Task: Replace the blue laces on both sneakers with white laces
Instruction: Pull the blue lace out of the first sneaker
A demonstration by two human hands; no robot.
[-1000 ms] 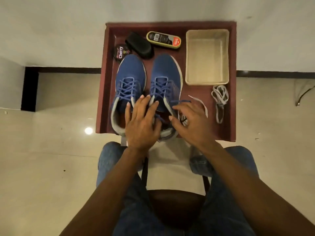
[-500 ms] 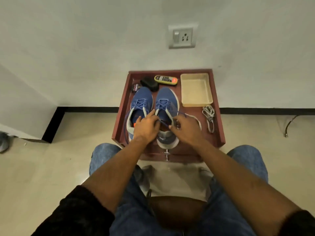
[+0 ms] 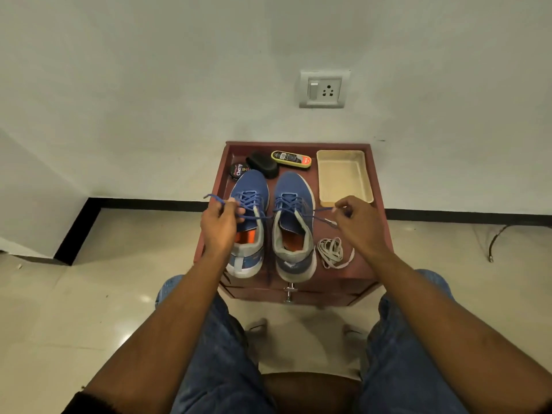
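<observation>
Beside white laces (image 3: pixel 331 252), beige tray (image 3: pixel 366 186) and polish tin (image 3: pixel 239 169), both hands' fingers apparently pinching blue lace ends (image 3: pixel 321 210).

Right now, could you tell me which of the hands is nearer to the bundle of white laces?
Right. The right hand pinches a blue lace end just above the white laces; the left hand holds the other end beyond both sneakers.
</observation>
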